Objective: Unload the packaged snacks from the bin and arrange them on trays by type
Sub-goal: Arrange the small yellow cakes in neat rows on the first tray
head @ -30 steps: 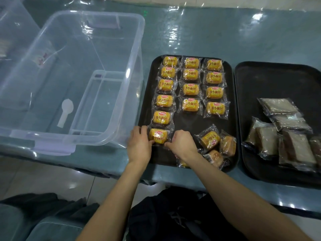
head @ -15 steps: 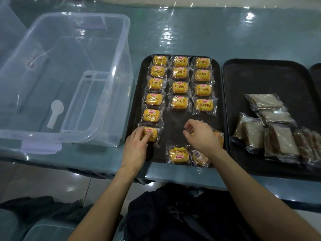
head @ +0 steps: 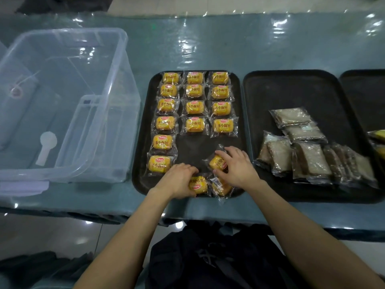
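A black tray [head: 141,163] holds several yellow packaged small breads in three neat columns. At its near edge lie three loose ones. My left hand [head: 179,180] grips one yellow bread pack [head: 199,185] at the tray's front edge. My right hand [head: 237,165] holds another yellow bread pack [head: 216,162], turned sideways, just right of the bare middle of the tray. A third loose pack [head: 221,187] lies under my right wrist. The clear plastic bin [head: 62,105] stands at the left with no snacks in it.
A second black tray [head: 291,88] at the right carries several brown sandwich-bread packs [head: 308,157]. A third tray [head: 366,92] shows at the far right edge with a yellow packet [head: 379,136]. A dark bag [head: 218,257] sits below the table edge.
My left hand left the bottom pack of the left column and moved right onto a loose pack. My right hand took hold of another loose pack. The view shifted left.
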Motion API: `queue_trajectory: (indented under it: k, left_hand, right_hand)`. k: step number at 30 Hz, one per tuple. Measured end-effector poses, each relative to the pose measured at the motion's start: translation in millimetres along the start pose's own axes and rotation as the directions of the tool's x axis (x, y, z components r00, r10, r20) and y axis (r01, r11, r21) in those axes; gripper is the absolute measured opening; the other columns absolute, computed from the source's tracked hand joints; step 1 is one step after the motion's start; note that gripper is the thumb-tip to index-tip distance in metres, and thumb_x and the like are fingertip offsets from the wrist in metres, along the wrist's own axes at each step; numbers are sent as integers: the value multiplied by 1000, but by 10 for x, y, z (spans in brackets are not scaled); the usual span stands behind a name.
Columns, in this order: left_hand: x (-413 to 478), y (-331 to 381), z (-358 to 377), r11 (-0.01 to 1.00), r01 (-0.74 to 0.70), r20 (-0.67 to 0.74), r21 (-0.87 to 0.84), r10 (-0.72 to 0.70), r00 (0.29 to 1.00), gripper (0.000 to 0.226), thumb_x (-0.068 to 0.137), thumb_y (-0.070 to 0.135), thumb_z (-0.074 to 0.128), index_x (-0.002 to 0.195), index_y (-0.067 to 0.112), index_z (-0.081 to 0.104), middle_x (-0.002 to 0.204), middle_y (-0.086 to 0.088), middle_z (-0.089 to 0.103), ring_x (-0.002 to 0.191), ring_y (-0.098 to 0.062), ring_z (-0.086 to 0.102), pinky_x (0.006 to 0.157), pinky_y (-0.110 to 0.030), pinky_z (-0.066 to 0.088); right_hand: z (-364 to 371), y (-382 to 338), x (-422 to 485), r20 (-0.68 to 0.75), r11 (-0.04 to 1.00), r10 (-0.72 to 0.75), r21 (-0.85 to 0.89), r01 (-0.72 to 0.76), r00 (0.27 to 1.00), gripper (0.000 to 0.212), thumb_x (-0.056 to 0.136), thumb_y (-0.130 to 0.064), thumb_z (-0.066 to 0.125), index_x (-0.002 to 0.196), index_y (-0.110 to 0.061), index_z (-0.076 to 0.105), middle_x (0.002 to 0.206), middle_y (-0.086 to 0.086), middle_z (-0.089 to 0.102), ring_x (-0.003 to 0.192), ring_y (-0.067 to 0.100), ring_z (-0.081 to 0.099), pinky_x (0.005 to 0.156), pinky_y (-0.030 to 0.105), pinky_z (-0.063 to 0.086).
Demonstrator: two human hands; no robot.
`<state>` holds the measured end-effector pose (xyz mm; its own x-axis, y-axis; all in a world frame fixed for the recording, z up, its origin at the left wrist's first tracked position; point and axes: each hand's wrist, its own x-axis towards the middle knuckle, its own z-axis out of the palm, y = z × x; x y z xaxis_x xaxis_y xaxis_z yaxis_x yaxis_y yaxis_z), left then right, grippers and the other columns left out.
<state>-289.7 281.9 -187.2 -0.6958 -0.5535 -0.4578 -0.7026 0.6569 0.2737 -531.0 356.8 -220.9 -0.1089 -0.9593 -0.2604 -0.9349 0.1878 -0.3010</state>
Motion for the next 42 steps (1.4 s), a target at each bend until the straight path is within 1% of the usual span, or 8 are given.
queue_trajectory:
  k: [9, 13, 18, 22, 24, 29, 34, 42]
  left_hand:
    - [-154, -275, -382, 891, 135, -229, -433, -254, 940, 66, 75, 38, 91, 125, 39, 49, 123, 15, 62, 109, -8, 66, 90, -38, 63]
    - [-96, -281, -571, 495, 104, -203, -863, -527, 825, 84, 70, 44, 102, 129, 31, 44, 127, 6, 64, 114, -14, 68, 95, -36, 60]
    - [84, -4, -735, -137, -158, -53, -978, -569, 821, 117, 59, 74, 95, 156, 30, 48, 139, -3, 71, 126, -25, 71, 112, -51, 55]
    - [189, 213, -828, -344, -218, 20, -913, -572, 820, 62, 105, 66, 54, 145, 19, 61, 115, -3, 83, 109, -20, 79, 102, -40, 59]
    - [200, 193, -801, -364, -207, 21, -908, -533, 846, 52, 112, 56, 46, 140, 17, 66, 116, -6, 83, 110, -21, 79, 99, -39, 57]
    - [148, -19, -749, -187, -177, -62, -966, -499, 864, 37, 100, 27, 78, 133, 13, 70, 124, -10, 80, 114, -24, 78, 98, -40, 61]
    - [172, 11, -657, -198, -204, -63, -959, -552, 832, 38, 95, 11, 82, 126, -4, 66, 116, -18, 81, 107, -33, 81, 98, -44, 64]
    - [203, -238, -506, 193, 48, -77, -980, -591, 803, 20, 91, 23, 89, 109, 16, 82, 101, -7, 81, 100, -25, 80, 86, -37, 67]
  right_hand:
    - [-163, -20, -6, -11, 990, 27, 141, -25, 1000, 79, 99, -71, 58, 166, -38, 32, 174, 6, 31, 165, 27, 19, 134, 59, 17]
    - [-442, -273, 18, -328, 936, 96, 351, 27, 940, 45, 102, -44, 70, 141, -23, 65, 134, -6, 66, 129, 12, 59, 113, 45, 53]
    - [-728, -702, 117, 61, 603, 31, 795, -67, 998, 44, 90, -51, 85, 127, -30, 73, 111, -9, 79, 105, 8, 75, 98, 39, 64]
    - [-777, -910, 197, 48, 491, 76, 867, -80, 996, 43, 85, -46, 91, 117, -22, 75, 104, -2, 81, 93, 10, 78, 78, 25, 62]
    - [-785, -917, 245, 36, 501, 155, 859, -110, 987, 30, 93, -34, 85, 114, -17, 74, 100, 1, 82, 86, 12, 80, 75, 28, 62]
    - [-835, -763, 314, 8, 378, 340, 915, -145, 940, 9, 103, -28, 74, 110, -21, 73, 107, -1, 78, 97, 18, 76, 85, 37, 63]
    - [-843, -787, 300, 98, 326, 174, 933, -151, 980, 26, 98, -22, 81, 120, -14, 71, 102, 4, 84, 92, 18, 82, 89, 40, 67]
    - [-633, -649, 383, 193, 379, 276, 879, -291, 942, 20, 96, -20, 83, 114, -15, 76, 95, 2, 84, 89, 17, 82, 93, 45, 66]
